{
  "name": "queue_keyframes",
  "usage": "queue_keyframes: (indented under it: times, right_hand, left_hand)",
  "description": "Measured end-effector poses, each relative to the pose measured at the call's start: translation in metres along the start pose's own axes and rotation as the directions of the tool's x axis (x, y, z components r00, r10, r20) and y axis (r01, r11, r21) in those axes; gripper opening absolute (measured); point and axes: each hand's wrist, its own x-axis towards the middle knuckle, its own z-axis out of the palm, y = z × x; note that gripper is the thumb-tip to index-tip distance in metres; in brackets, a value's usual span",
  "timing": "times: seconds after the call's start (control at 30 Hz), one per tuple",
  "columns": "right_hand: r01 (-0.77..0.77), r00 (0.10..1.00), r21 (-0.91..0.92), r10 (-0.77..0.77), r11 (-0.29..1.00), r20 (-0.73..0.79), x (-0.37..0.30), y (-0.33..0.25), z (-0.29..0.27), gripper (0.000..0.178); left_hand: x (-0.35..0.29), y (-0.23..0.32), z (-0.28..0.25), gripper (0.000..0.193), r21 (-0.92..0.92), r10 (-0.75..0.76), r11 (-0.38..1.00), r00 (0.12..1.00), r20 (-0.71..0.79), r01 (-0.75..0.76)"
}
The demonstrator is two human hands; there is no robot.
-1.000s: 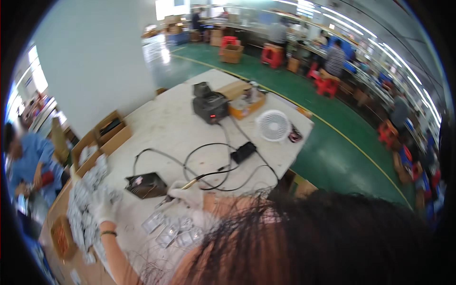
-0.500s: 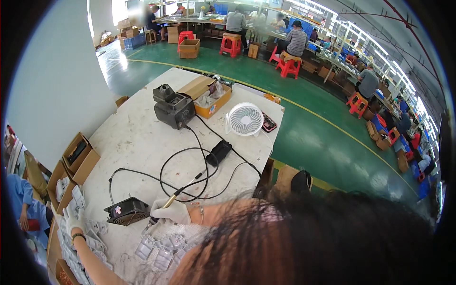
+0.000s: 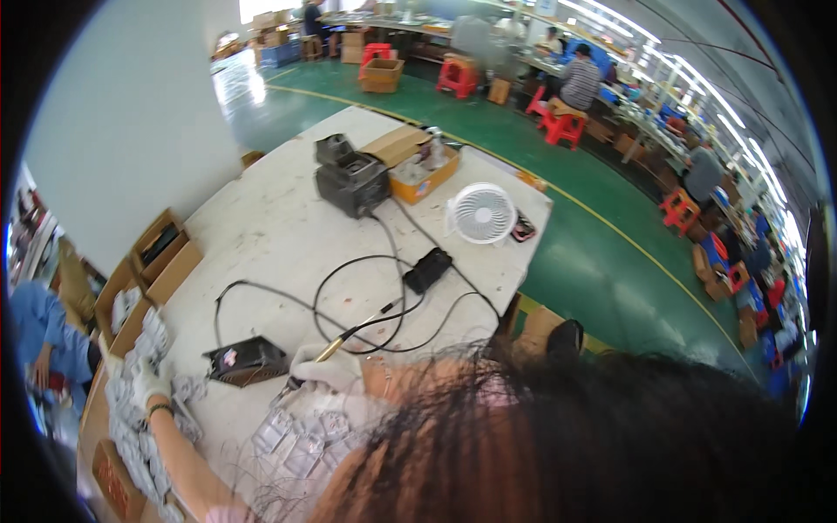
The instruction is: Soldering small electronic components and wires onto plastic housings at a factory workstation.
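Note:
My right hand, in a white glove, is closed round a soldering iron with a brass-coloured handle and a black cord. Its tip points down and left, above a group of clear and pale plastic parts on the table. At the left edge, my gloved left hand reaches onto a heap of pale grey plastic parts. Its fingers look stretched apart over the heap, though blur softens them. Beside the iron stands a small black box-shaped fan.
On the white table are a black soldering station, a yellow box, a white round fan and a black power adapter among looped cords. Cardboard boxes line the left edge. A person in blue is beyond it.
The whole view has shifted, so the table items appear further right and the far benches higher. My left hand stays at the heap; my right hand still grips the soldering iron.

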Motion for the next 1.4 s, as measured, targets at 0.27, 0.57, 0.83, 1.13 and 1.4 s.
queue_keyframes:
  times: [0.27, 0.57, 0.83, 1.13, 1.4]
  right_hand:
    - [0.125, 0.990, -0.097, -0.131, 0.987, -0.057, 0.013, 0.036, 0.001, 0.019]
    - [-0.003, 1.000, 0.057, 0.003, 0.998, -0.001, 0.001, 0.019, 0.011, 0.017]
    - [0.011, 1.000, 0.055, -0.010, 0.998, -0.024, -0.001, 0.015, 0.006, 0.017]
    - [0.071, 0.997, 0.092, -0.068, 0.993, -0.030, 0.007, 0.027, 0.005, 0.018]
    - [0.054, 0.998, 0.080, -0.052, 0.995, -0.031, 0.009, 0.029, 0.001, 0.017]
  left_hand:
    - [-0.034, -0.026, 0.014, 0.039, 0.001, 0.148, 0.989, 0.980, -0.132, -0.149]
    - [-0.121, -0.036, -0.019, 0.032, -0.142, 0.122, 0.981, 0.991, -0.061, -0.130]
    - [-0.156, -0.021, -0.053, 0.036, 0.182, 0.073, 0.979, 0.994, 0.082, -0.087]
    - [-0.138, 0.020, -0.018, 0.021, -0.058, 0.302, 0.949, 0.945, -0.121, -0.311]
    - [-0.119, 0.057, 0.013, 0.028, -0.047, 0.116, 0.992, 0.993, 0.024, -0.115]
